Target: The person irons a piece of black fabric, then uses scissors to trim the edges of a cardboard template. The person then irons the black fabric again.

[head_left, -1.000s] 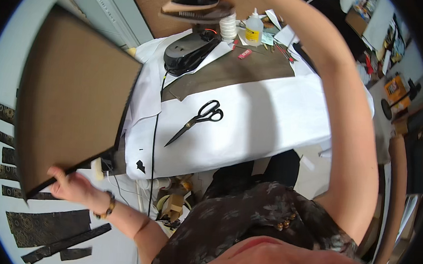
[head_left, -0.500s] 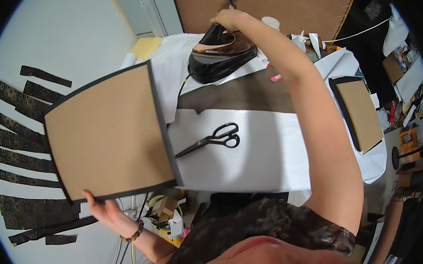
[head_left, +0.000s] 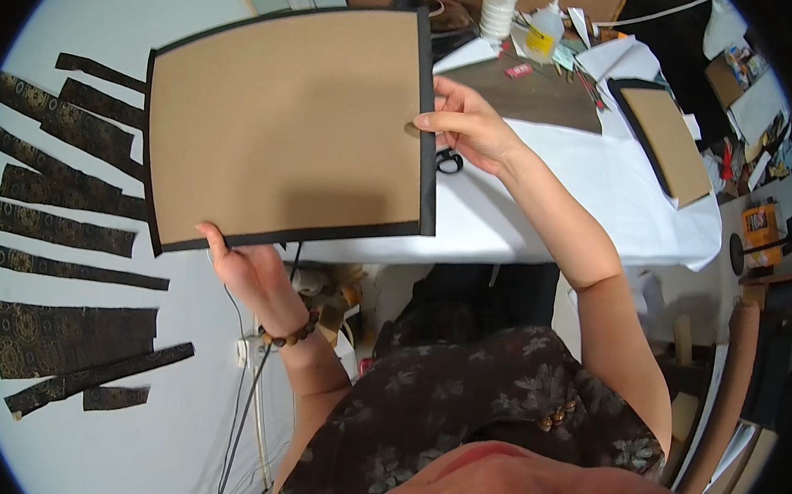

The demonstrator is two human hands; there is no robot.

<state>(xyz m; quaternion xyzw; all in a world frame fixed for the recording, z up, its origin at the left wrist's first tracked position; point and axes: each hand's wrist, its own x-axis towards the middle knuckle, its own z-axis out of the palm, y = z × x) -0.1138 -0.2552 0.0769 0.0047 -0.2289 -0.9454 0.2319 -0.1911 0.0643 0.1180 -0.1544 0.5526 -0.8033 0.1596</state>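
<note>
Brown board w/ black edging (head_left: 285, 125) held up over white table (head_left: 601, 197), approx 11 o'clock in view. Left hand (head_left: 247, 269) grips its bottom edge at 7; right hand (head_left: 464, 123) pinches the right edge at 3. Second bordered board (head_left: 665, 142) lies at 2 on table.

L hand (head_left: 246, 269) raised, fingers curled in grip, R hand (head_left: 467, 123) up, thumb and fingers pinching

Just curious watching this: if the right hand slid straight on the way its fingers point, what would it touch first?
The right hand points leftward and already grips the edge of the brown board, so it would probably slide across the board's face, toward its far black border.
</note>
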